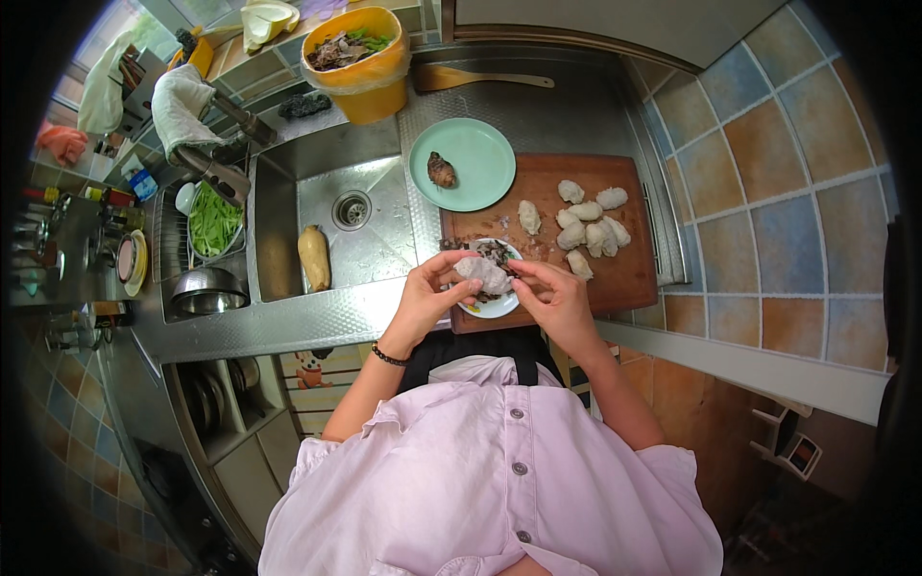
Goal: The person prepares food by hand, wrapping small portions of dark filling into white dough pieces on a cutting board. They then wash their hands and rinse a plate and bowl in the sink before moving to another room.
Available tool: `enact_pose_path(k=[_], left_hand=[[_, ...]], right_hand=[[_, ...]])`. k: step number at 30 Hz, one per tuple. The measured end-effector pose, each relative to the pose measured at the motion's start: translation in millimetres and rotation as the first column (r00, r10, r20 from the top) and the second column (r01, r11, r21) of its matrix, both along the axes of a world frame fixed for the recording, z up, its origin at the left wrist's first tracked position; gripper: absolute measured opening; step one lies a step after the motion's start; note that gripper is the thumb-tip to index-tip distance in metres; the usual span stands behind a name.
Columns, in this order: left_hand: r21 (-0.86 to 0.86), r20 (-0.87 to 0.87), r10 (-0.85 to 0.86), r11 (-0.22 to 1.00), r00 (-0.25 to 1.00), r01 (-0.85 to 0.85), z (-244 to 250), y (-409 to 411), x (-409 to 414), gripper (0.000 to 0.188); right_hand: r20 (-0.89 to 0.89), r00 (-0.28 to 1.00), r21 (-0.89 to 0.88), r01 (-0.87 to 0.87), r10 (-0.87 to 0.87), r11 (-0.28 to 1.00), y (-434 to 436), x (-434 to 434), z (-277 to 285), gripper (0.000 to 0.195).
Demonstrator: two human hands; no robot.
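Observation:
My left hand (441, 286) grips a peeled, pale taro corm (482, 275) over a small white bowl (502, 308) holding dark peel scraps. The fingertips of my right hand (549, 288) meet at the taro's right end, by a dark bit of peel; whether they pinch that bit or the corm cannot be told. Several peeled taros (603, 237) lie on the right of a wooden cutting board (533, 320), and a single one (529, 217) lies nearer the bowl. One unpeeled, brown, hairy taro (441, 170) rests on a green plate (484, 144) overlapping the board's back left corner.
Left of the board is a steel sink (367, 252) with a yellowish root vegetable (314, 258) in it. Behind stand a yellow bin (371, 97) of scraps and a wooden spatula (482, 78). A faucet (216, 173), leafy greens (215, 219) and a metal bowl (209, 291) are further left.

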State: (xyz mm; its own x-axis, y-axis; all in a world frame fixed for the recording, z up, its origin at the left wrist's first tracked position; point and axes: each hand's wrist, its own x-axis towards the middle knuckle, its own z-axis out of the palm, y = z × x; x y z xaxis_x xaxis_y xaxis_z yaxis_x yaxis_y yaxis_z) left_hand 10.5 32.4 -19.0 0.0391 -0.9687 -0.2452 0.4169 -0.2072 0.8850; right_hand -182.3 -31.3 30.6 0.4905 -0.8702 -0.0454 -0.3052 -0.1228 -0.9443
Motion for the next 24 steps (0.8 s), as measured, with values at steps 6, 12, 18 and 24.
enact_pose_path(k=[6,12,18,24], left_hand=[[-0.008,0.009,-0.006,1.000,1.000,0.006,5,0,0,0.038],[-0.024,0.005,-0.061,0.998,0.998,0.061,6,4,3,0.037],[-0.052,-0.068,-0.100,0.994,0.993,0.096,7,8,7,0.037],[0.001,-0.227,0.009,1.000,0.974,-0.009,-9,14,10,0.039]], right_hand=[[-0.055,0.997,-0.057,-0.052,0.049,0.997,-2,-1,7,0.020],[-0.059,0.997,-0.039,-0.057,0.055,0.998,-3,-1,7,0.015],[0.193,0.980,0.383,-0.031,-0.048,0.923,-12,-9,-16,0.016],[0.247,0.955,0.518,0.012,-0.163,0.855,-22,-11,-30,0.018]])
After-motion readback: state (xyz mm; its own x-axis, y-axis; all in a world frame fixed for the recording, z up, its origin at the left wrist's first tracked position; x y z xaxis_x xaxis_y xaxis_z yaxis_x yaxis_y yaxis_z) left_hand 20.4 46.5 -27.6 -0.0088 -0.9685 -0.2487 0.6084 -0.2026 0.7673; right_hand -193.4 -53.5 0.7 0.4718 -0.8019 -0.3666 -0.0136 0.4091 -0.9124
